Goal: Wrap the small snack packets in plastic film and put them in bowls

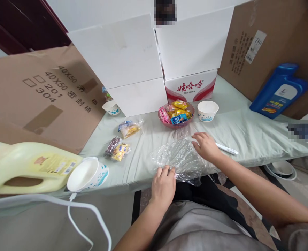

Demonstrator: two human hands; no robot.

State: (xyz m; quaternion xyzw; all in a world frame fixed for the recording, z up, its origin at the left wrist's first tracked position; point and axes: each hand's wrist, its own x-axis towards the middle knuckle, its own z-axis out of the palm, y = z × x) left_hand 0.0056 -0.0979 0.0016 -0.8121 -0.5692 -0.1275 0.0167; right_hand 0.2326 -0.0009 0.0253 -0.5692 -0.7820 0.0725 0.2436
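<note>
Head view: film (178, 153), seemingly being smoothed, lies nearside of the bowl (171, 124), left hand (163, 183) fingers close together, grip unclear, right hand (207, 147) fingers loosely spread; next likely calls for light pressure.

It looks like a room in a home. A rumpled, cloth-covered table (140, 157) bears a bowl (176, 125) of wrapped snacks (180, 112) at centre and a yellow jug (18, 162) lower left.
</note>
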